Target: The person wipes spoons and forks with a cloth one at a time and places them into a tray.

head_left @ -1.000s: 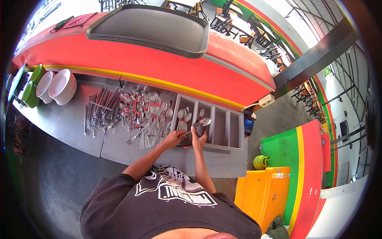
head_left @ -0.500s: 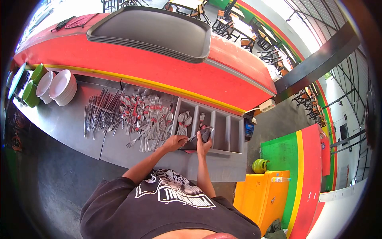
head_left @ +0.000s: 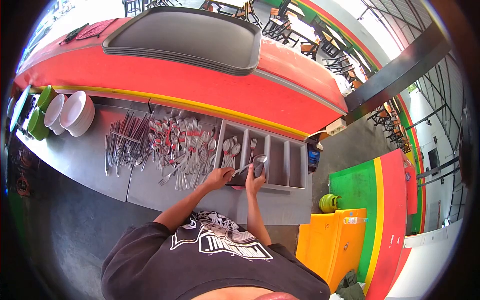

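A spoon (head_left: 260, 158) is held between my two hands over the front of the grey cutlery tray (head_left: 306, 165). Closed fingers of my left hand (head_left: 220, 177) grip its handle end. My right hand (head_left: 255, 181) is wrapped round a dark cloth (head_left: 258, 169), pressed against the spoon just below its bowl. Several spoons (head_left: 231, 147) lie in the tray's leftmost compartment, and a fork (head_left: 253, 145) lies in the one beside it. Left of the tray is a loose pile of spoons and forks (head_left: 185, 145), with a heap of knives (head_left: 127, 137) farther left.
White bowls (head_left: 77, 114) and green bowls (head_left: 37, 122) are stacked at the counter's left end. Dark serving trays (head_left: 187, 37) rest on the red ledge (head_left: 165, 82) behind. A blue object (head_left: 313, 157) stands right of the cutlery tray. Beyond the counter is an orange cabinet (head_left: 327, 245).
The spoon's bowl now shows clear of the cloth, which covered more of it before. Both hands stay near the tray's front edge, and the view has shifted slightly.
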`<state>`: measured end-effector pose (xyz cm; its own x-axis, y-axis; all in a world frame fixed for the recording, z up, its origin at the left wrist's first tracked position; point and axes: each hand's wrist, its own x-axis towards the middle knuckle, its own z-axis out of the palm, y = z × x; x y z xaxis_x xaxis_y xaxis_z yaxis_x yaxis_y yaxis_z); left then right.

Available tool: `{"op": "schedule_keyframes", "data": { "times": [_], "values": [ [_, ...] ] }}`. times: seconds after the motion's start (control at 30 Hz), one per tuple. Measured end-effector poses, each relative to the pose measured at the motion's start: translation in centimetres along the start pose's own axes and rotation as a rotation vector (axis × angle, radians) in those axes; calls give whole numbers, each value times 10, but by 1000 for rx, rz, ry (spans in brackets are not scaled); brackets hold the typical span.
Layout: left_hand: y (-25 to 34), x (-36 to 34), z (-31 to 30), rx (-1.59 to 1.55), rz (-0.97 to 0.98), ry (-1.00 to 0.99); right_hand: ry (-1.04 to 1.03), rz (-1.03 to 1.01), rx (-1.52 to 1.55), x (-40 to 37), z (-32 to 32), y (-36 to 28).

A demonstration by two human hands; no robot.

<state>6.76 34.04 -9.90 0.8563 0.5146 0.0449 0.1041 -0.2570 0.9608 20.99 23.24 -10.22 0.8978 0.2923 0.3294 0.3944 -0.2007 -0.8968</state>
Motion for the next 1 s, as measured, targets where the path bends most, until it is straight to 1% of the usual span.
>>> {"op": "schedule_keyframes", "data": {
  "times": [0.03,0.17,0.23,0.33,0.53,0.63,0.73,0.83,0.93,1.0],
  "values": [
    [-1,0,0,-3,-13,-4,11,-1,-32,0,0,1],
    [-1,0,0,6,1,-4,7,32,37,1,1,4],
    [-2,0,0,16,16,5,21,67,30,1,0,2],
    [1,0,1,26,-9,27,59,78,32,3,-2,-8],
    [-3,2,2,-12,-59,-9,94,-19,9,2,-2,-24],
    [-2,2,0,18,-17,-14,85,-25,-45,2,-2,-21],
    [0,2,1,17,-69,-22,53,-16,-50,3,-4,-18],
    [-2,3,1,26,-21,-15,59,-47,-25,4,-2,-15],
    [-2,2,2,23,-35,-1,33,41,0,2,-4,-20],
    [0,2,2,51,-27,15,58,22,9,3,-1,-13]
  ]
}}
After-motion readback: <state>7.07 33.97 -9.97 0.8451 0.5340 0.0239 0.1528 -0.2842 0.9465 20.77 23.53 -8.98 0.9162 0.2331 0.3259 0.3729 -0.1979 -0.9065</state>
